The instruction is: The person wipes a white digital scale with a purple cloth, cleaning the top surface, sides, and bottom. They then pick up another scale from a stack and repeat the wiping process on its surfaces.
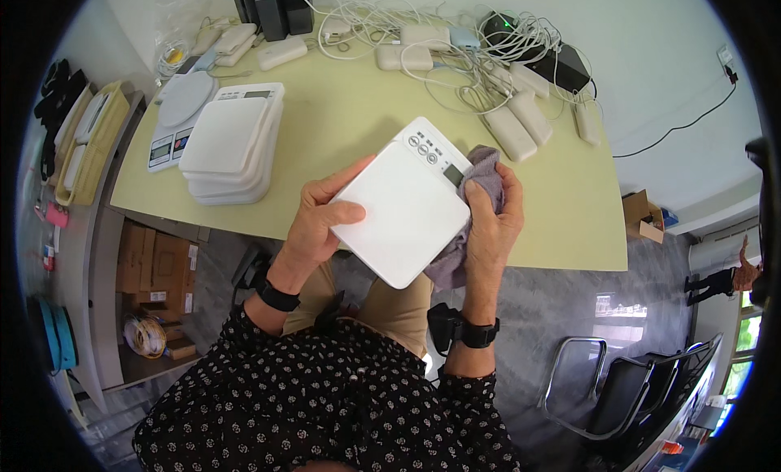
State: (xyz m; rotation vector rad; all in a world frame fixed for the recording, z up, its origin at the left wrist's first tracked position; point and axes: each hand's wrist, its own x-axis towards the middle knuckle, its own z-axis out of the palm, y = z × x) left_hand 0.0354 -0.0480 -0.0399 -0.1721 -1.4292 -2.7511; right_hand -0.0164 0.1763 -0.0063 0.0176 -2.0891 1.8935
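A white kitchen scale [403,216] is tilted in front of me above the table's near edge, its round buttons and small display toward the upper right. My left hand [324,214] grips its left side, thumb on the flat top. At the other side, my right hand [493,221] is closed on a grey-purple cloth [486,175], which lies against the scale's right edge by the display. Part of the cloth hangs below the scale. To the left stands a stack of similar white scales [232,142], with a scale with a round plate [187,99] behind it.
The pale green table [342,114] carries tangled white cables [366,20] and several white power banks [529,118] along its back. Black boxes [272,15] stand at the back left. A yellow basket [96,142] sits at the left; black chairs [634,386] are at the lower right.
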